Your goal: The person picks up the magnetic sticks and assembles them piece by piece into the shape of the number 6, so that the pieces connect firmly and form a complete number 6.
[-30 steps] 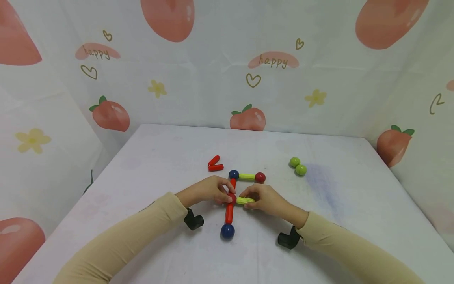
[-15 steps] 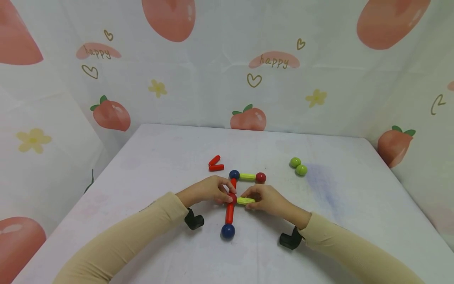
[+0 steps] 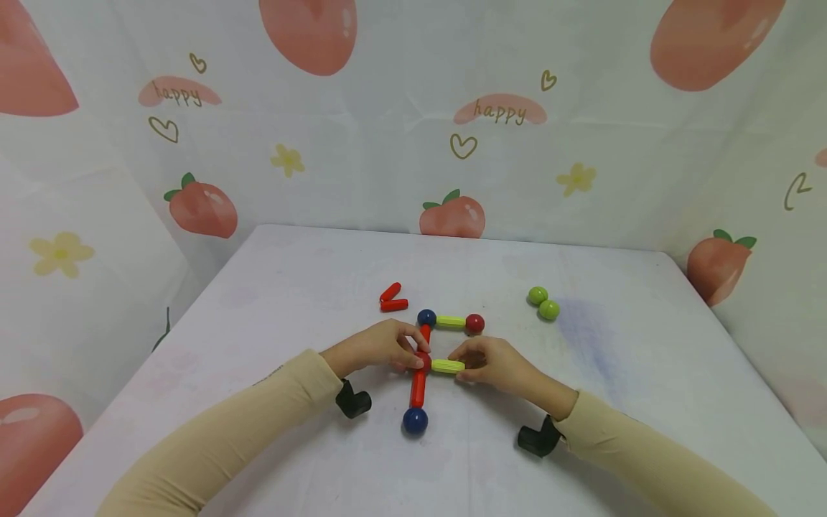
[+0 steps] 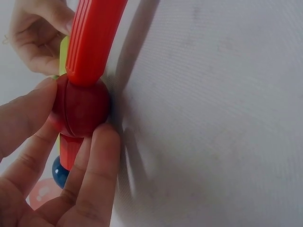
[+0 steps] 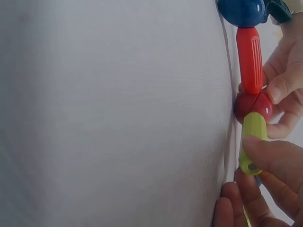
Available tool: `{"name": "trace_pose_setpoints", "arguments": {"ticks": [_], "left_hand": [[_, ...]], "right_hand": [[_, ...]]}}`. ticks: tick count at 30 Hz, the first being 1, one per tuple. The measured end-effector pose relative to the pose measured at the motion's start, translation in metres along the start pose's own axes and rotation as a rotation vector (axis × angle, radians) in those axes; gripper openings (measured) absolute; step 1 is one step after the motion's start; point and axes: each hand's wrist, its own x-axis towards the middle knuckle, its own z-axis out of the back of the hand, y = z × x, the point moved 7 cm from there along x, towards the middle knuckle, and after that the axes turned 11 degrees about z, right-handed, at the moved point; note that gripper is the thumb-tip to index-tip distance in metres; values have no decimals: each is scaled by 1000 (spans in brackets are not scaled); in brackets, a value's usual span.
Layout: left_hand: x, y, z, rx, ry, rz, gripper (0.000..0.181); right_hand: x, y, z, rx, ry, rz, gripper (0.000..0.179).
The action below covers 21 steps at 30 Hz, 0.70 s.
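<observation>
Thumb and fingers of my left hand (image 3: 380,347) pinch a red ball (image 4: 84,108) at the middle of a ball-and-rod build. A red rod (image 3: 418,390) runs from this ball to a near blue ball (image 3: 416,421). Another red rod, partly behind the fingers, leads to a far blue ball (image 3: 426,318). A yellow-green rod (image 3: 444,366) sticks out rightward from the middle ball, its inner end against it in the right wrist view. My right hand (image 3: 502,366) holds this rod near its outer end, thumb on one side and fingertips on the other.
From the far blue ball, a second yellow-green rod (image 3: 450,322) reaches another red ball (image 3: 474,324). Two loose red rods (image 3: 393,305) lie behind on the left. Two light green balls (image 3: 549,310) sit together at the back right of the white-covered table (image 3: 310,273).
My right hand has slid slightly right along the yellow-green rod toward its outer end, uncovering more of it. The left hand and the build look still.
</observation>
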Motion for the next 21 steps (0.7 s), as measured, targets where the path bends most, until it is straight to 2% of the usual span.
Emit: {"name": "trace_pose_setpoints", "arguments": {"ticks": [6,11,14,16,21], "left_hand": [[-1,0,2,15,12,1,22],[-5,-6,19,2,-22,-23,22],[-7,-12,37,-20,-86,-57,27],[-5,-13,51,-54,-150,-67,29],[5,-1,82,-162,-329,-36,30]], "right_hand": [[0,-1,0,-1,-3,6,28],[-1,-1,0,0,1,17,27],[-1,-1,1,4,1,23,27],[-2,-1,1,9,2,29,28],[-2,-1,0,16,6,38,28]]}}
